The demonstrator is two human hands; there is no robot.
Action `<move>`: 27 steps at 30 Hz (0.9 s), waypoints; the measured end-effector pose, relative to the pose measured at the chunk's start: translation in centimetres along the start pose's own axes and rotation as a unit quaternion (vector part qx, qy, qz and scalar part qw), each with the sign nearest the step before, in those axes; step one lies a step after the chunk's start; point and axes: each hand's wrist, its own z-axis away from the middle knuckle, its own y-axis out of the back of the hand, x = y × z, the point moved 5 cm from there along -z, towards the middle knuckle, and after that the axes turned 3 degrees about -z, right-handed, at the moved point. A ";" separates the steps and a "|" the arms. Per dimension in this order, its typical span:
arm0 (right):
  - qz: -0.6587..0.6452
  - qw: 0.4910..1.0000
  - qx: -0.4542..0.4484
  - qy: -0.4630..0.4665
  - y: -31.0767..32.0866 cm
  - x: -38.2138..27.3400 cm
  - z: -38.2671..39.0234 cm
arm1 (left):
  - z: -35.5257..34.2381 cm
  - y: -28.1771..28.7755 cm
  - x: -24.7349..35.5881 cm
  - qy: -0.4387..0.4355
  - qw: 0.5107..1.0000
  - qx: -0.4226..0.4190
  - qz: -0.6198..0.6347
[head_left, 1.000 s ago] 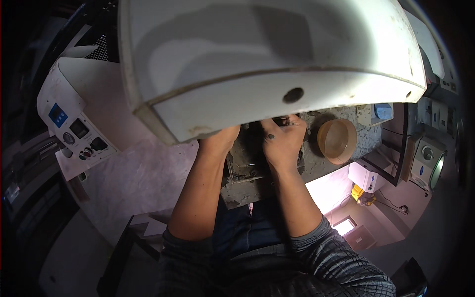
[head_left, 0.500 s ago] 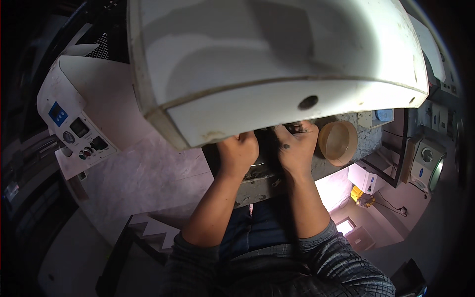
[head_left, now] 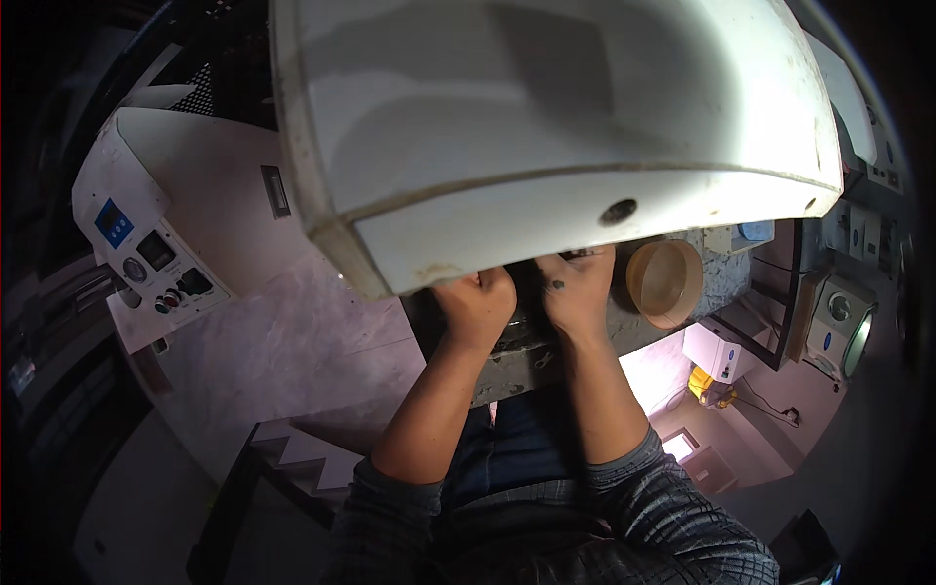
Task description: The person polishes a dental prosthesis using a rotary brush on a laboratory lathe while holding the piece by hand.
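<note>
A large white machine housing (head_left: 575,107) hangs over the dark work surface (head_left: 507,382), its lower edge covering my fingertips. My left hand (head_left: 478,310) is curled under that edge, thumb bent inward; whatever it grips is hidden. Just to the right, my right hand (head_left: 577,295) has a dark smudge on its back and reaches under the same edge. Its fingers bend out of sight around something I cannot make out. Between the hands lies a dark, wet-looking area. A tan round bowl (head_left: 688,288) stands right of my right hand.
At left stands a white machine with a control panel (head_left: 161,258) of buttons and displays. A blue item (head_left: 756,231) sits in a pale box behind the bowl. Farther right are a white-cased device (head_left: 840,317) and a yellow object (head_left: 710,388) low down.
My left hand and forearm have shifted slightly right. The right hand's fingers are more covered by the housing. The housing's left side appears farther right, uncovering a slot on the left machine.
</note>
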 end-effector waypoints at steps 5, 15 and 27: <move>0.017 1.000 -0.010 0.010 0.1 0.0 -0.2 | -0.3 0.0 -0.4 -0.033 0.996 -0.023 -0.076; -0.018 1.000 -0.006 0.007 0.3 0.2 -0.1 | -0.6 0.0 0.5 -0.046 0.996 -0.012 -0.071; 0.015 0.999 0.022 0.018 -0.6 -1.3 -0.9 | -2.5 -0.1 0.6 0.065 0.995 0.019 -0.071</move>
